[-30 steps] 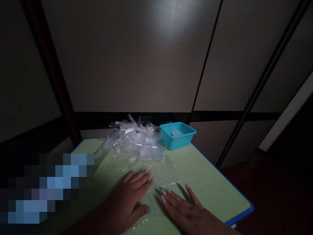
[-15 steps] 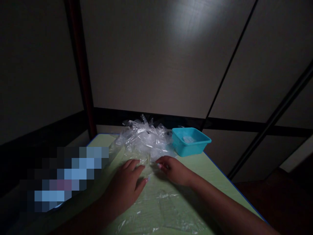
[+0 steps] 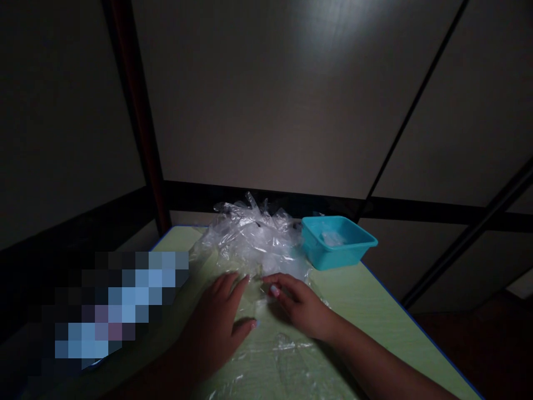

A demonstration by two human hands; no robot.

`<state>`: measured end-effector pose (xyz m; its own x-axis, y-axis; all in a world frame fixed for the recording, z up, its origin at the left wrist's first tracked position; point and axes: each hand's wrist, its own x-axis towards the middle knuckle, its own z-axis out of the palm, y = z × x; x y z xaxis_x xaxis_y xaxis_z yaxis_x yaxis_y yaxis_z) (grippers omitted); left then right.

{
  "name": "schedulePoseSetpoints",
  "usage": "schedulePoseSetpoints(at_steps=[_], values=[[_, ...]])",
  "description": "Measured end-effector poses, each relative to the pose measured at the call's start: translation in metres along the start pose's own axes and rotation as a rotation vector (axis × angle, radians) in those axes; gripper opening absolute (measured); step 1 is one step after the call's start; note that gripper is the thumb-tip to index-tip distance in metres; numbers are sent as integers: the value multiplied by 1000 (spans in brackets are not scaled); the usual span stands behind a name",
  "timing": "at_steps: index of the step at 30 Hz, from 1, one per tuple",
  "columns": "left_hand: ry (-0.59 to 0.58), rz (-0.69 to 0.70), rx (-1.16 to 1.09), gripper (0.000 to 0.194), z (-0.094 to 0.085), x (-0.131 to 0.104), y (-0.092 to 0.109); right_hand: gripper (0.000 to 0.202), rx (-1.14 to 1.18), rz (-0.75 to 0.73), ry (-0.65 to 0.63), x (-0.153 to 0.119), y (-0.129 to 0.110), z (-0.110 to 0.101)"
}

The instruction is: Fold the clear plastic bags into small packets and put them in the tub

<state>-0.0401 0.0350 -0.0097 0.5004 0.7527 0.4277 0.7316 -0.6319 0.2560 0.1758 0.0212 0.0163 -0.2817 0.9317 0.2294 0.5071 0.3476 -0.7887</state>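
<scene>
My left hand (image 3: 220, 318) lies over a clear plastic bag (image 3: 283, 347) spread flat on the light green tabletop, its fingers stretched forward and the thumb apart. Facing it from the right, my right hand (image 3: 297, 303) has its index finger reaching to the same thin sheet, with the thumb away from it and the other fingers bent. Neither hand visibly grips anything. Just beyond the fingertips rises a crumpled heap of clear plastic bags (image 3: 258, 239). Where the flat bag ends and the heap begins is hard to make out.
A turquoise plastic basin (image 3: 337, 255) with something whitish inside stands at the table's back right. A blurred-out bluish patch (image 3: 125, 300) covers the left edge of the green table (image 3: 400, 339). Grey panels (image 3: 266, 111) rise behind the table.
The view has shifted slightly, so the basin and heap sit farther right. My left fingers have stretched forward, and my right hand has come a little nearer with its index finger straighter.
</scene>
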Motion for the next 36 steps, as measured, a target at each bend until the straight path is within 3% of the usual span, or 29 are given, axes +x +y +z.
schedulePoseSetpoints(at_steps=[4,9,13,18,24,36], values=[[93,66,-71,53,0,0,-2,30,-35,-67,16,-9,-7,-3],[128,117,-86,38,-1,0,0,31,31,-58,52,-11,-3,-6],[77,157,-57,29,-5,-1,2,29,45,-40,81,-6,3,-11],[-18,177,-52,25,-5,-1,5,13,-261,-129,119,-3,2,-21],[-49,174,-37,18,-2,-1,7,11,-482,-211,9,-5,-2,-23],[-73,128,-65,20,0,0,5,12,-503,-146,-64,-9,-2,-14]])
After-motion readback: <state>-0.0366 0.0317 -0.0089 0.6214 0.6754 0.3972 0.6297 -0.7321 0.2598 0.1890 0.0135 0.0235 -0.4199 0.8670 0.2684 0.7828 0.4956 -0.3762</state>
